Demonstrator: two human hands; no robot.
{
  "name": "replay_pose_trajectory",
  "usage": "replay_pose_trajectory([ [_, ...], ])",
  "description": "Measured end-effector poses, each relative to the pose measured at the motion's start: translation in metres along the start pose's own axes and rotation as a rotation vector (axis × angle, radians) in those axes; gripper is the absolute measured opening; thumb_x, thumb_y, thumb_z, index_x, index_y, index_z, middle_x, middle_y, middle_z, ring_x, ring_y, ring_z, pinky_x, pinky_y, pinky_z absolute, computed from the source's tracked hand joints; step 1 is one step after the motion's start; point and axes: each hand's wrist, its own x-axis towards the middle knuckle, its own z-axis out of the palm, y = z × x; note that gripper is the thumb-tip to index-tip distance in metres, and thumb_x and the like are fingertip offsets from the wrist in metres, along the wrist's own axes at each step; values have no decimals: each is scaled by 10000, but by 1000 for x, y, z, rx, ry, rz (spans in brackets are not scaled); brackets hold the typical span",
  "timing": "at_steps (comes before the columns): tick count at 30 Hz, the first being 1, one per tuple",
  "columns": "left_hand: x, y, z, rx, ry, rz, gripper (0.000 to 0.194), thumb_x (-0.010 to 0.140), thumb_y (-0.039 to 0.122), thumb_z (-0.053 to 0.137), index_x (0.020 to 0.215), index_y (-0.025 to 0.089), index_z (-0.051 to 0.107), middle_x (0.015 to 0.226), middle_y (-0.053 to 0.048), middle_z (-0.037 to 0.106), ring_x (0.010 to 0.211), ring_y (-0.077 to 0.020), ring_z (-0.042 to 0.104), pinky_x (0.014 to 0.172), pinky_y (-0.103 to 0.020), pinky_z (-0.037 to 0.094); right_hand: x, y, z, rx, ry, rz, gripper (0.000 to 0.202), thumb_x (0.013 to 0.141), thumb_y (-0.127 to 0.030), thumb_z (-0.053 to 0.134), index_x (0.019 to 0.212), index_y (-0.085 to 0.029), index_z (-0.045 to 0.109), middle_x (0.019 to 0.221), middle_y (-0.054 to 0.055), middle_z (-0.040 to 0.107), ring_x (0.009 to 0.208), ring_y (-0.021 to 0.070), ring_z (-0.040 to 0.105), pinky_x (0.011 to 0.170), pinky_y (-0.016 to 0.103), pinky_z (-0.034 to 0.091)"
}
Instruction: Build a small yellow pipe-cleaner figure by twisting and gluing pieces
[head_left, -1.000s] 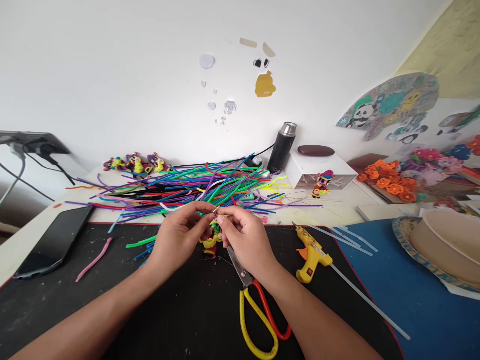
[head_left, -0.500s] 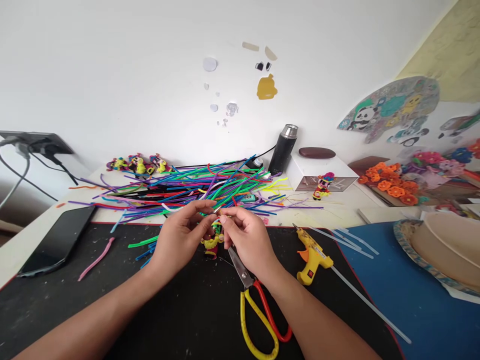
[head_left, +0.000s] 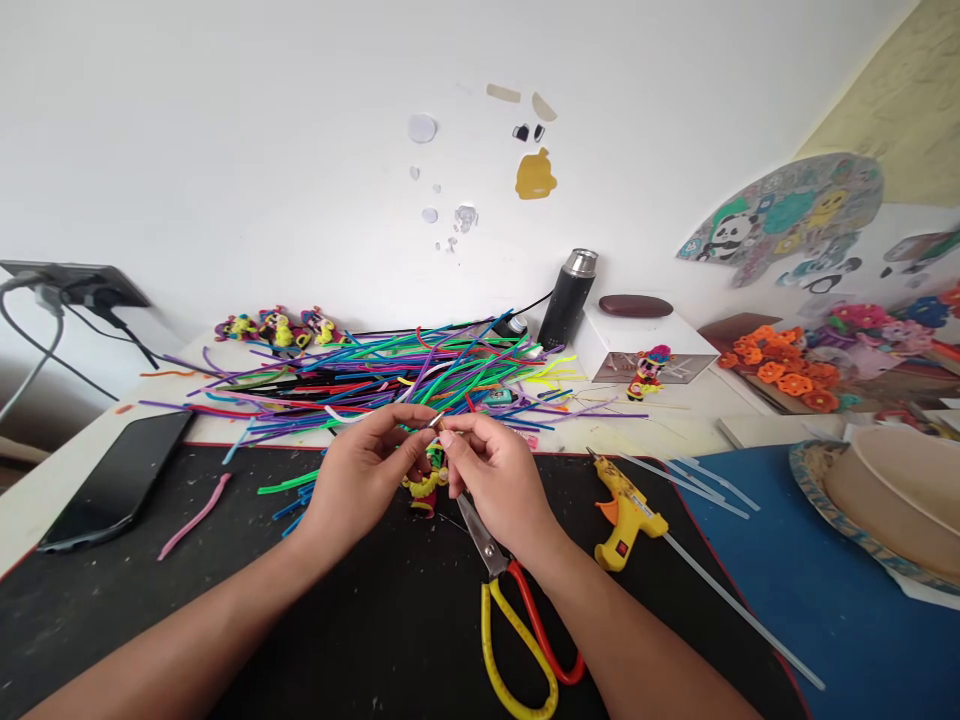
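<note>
A small thin piece (head_left: 437, 420), too fine to identify, is held beyond the scissors (head_left: 492, 556), apparently pinched between the closed fingertips of the left hand (head_left: 356, 478) and the right hand (head_left: 499, 482). Fine two-handed work seems to be in hand; a steady, light grip is called for. Left of the scissors' blades, a yellow-and-red figure (head_left: 422, 490) is partly hidden; to the scissors' right, a glue gun (head_left: 631, 510) is laid.

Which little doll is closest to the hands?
The partly hidden doll between the left hand and right hand. Three other dolls sit back left, near the wall; one more doll stands before the white box.
</note>
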Motion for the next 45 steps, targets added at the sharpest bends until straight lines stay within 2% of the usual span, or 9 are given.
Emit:
replay_pose_trajectory([
  [11,0,4,1,-3,29,8,253,882,413,735,1012,196,750,630,6,707,558,-161,659,521,-237,537,-3,3,2,-121,3,-22,204,986,-313,607,1117,-183,696,635,-44,610,513,128,601,530,243,475],
  [23,2,-7,1,126,44,81,261,907,419,703,1019,196,780,684,-4,726,560,-159,653,506,-233,501,-2,7,3,-121,8,-11,194,987,-319,602,1091,-184,696,612,-47,595,500,132,590,520,243,464],
  [28,2,-10,0,209,43,112,270,932,427,670,1024,195,774,782,-34,760,614,-181,676,555,-265,512,-2,9,3,-135,12,3,217,989,-338,596,1099,-181,699,611,-41,601,495,139,594,517,253,466],
  [34,3,-13,-1,439,75,307,198,964,345,621,976,241,788,935,-50,804,830,-213,729,775,-292,553,-2,11,4,-116,-1,40,223,984,-337,597,1104,-177,698,606,-43,603,493,137,595,514,253,469],
  [36,3,-13,-1,460,70,336,204,968,332,610,977,240,792,959,-55,809,870,-218,733,798,-292,550,-1,11,4,-89,-8,58,221,981,-338,600,1101,-175,691,592,-52,593,487,132,586,512,247,465],
  [39,4,-9,-3,415,64,254,205,948,364,639,983,231,791,878,-45,796,744,-198,707,681,-275,526,-1,9,3,-40,-26,95,236,973,-348,612,1106,-167,683,591,-60,585,483,125,577,514,245,471],
  [42,7,-3,-6,270,16,66,259,914,437,686,1009,216,781,665,-2,719,552,-164,615,528,-250,459,0,5,1,3,-55,111,288,962,-379,637,1142,-157,677,625,-58,594,494,117,576,518,243,475],
  [45,12,2,-11,63,-44,-67,326,855,493,756,992,198,767,674,4,712,535,-150,618,514,-241,486,0,1,-1,11,-98,109,373,941,-409,683,1218,-160,670,686,-55,600,521,109,587,530,241,475],
])
